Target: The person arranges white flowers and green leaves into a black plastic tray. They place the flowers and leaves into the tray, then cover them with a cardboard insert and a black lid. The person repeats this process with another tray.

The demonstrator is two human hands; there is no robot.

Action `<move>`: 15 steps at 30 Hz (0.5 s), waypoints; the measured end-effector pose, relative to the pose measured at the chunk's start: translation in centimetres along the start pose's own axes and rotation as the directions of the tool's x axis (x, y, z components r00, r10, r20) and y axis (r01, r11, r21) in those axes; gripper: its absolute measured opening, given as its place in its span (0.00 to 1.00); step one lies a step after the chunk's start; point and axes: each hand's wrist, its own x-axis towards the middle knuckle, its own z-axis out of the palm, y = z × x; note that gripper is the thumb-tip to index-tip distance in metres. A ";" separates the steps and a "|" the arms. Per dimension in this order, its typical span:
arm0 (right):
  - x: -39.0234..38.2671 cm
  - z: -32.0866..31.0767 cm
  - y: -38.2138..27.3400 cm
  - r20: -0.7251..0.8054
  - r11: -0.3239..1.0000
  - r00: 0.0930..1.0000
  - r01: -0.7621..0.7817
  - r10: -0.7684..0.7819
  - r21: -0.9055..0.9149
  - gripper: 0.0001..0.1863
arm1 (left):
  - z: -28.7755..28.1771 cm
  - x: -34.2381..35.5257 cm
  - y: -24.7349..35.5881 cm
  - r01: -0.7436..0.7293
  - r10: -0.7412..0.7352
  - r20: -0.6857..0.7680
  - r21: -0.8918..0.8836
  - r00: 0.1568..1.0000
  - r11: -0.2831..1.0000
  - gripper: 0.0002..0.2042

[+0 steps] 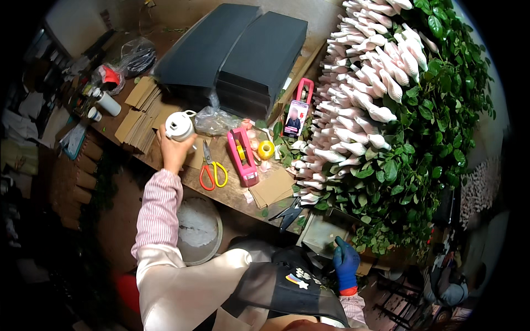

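Observation:
My bare left hand is wrapped around a white lidded tumbler with a small loop at its lid, above the left part of the wooden table. Beside it lie scissors with one red and one yellow handle. Farther right is a pink tape dispenser with a yellow roll in it, and another yellow tape roll sits close by. In a blue glove with a red cuff, my right hand is low by the metal tray, its fingers loosely extended and nothing visible in them.
Net-wrapped flower buds with leafy stems are piled high on the right. Dark board stacks stand at the back. Cardboard pieces lie left, more near the front edge. A phone leans by the flowers. Below is a round container.

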 end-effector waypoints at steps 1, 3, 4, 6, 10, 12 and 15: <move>0.0 -0.2 -0.3 0.030 0.999 0.998 -0.052 0.052 0.012 0.16 | 1.2 1.5 -2.3 0.040 -0.040 -0.006 0.005 0.999 0.999 0.34; -0.1 0.0 -0.4 0.021 0.998 0.998 -0.057 0.057 0.001 0.16 | 3.4 4.2 -5.4 0.103 -0.103 -0.014 0.027 0.995 0.994 0.35; -0.2 0.1 -0.5 0.012 0.998 0.998 -0.060 0.060 -0.006 0.16 | 4.4 5.4 -5.9 0.126 -0.125 -0.016 0.042 0.992 0.991 0.36; -0.1 0.2 -0.5 0.023 0.997 0.997 -0.079 0.079 -0.021 0.16 | 6.8 7.7 -8.1 0.144 -0.145 -0.009 -0.021 0.989 0.989 0.39; -0.1 0.2 -0.6 -0.001 0.993 0.994 -0.106 0.106 -0.056 0.17 | 11.8 11.2 -11.0 0.118 -0.125 -0.046 -0.136 0.991 0.984 0.38; 0.0 0.1 -0.8 -0.006 0.991 0.992 -0.124 0.124 -0.052 0.16 | 12.9 11.5 -11.0 0.112 -0.121 -0.010 -0.298 0.993 0.948 0.36; 0.2 0.4 -0.1 -0.008 0.992 0.993 -0.120 0.120 -0.027 0.17 | 13.7 11.9 -14.5 0.152 -0.170 -0.016 -0.373 0.985 0.915 0.34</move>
